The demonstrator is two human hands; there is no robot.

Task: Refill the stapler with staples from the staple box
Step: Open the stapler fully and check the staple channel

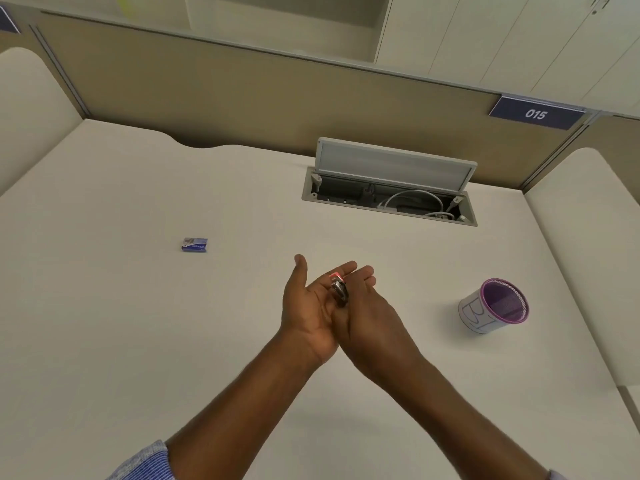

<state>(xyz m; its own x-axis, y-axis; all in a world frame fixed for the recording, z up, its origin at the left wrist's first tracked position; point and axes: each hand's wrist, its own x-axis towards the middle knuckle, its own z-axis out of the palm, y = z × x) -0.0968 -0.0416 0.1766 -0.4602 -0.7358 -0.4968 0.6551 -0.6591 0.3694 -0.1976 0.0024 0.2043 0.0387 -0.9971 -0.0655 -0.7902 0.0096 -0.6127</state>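
Both hands met above the counter [138,341]: the left hand [306,306] lay open, palm up, while the right hand [367,310] pressed the small stapler [338,289] against it, fingers loosely curled. Held so lightly, the stapler could slip and drop. The staple box [194,244] sat closed, well apart to the left, across bare surface. A purple pen cup [495,306] and the open cable hatch [388,199] stood clear.

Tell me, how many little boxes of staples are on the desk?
1. The staple box lies alone on the desk, far left of both hands. Nothing else here looks like one, though the hands could hide something small.
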